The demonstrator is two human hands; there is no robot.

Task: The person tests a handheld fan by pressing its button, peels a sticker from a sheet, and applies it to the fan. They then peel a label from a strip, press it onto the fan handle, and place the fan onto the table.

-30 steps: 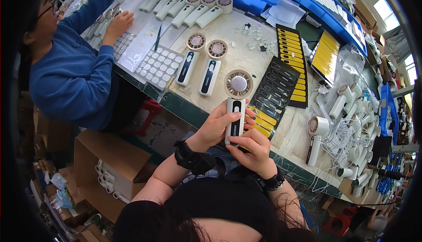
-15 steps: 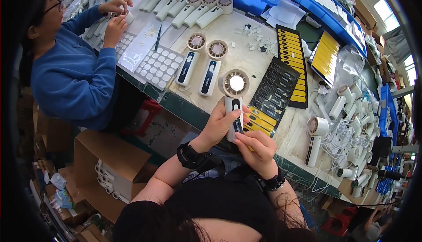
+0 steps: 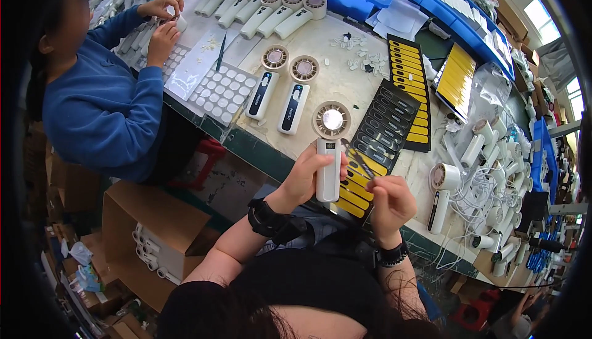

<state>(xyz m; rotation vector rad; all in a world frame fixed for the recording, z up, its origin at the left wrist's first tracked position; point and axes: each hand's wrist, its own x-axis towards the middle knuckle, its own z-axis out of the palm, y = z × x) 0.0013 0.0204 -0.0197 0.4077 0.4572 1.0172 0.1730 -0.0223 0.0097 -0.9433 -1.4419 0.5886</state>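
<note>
My left hand (image 3: 302, 175) is wrapped round the white handle of a handheld fan (image 3: 329, 182). The fan stands with its round, beige-rimmed head away from me, and a small dark display shows near the top of its bare handle. In my right hand (image 3: 393, 206), thumb and fingers pinch the end of a narrow black label (image 3: 361, 164), held off the fan to its right. Beneath it lies a black label sheet (image 3: 385, 120), whose nearer rows show bare yellow backing. Two more fans, one of them a white fan (image 3: 294, 110) with a black label, lie beyond my left hand.
A co-worker in a blue sleeve (image 3: 111, 117) handles a small part at the left. White round stickers (image 3: 225, 92) cover a sheet nearby. Tangled white cables (image 3: 478, 200) and more fans crowd the right. An open cardboard box (image 3: 126, 216) stands at lower left; blue bins (image 3: 345, 3) line the back.
The black label has come off the fan's handle and moved right with my right hand, leaving the handle bare. My left hand still holds the fan in nearly the same place.
</note>
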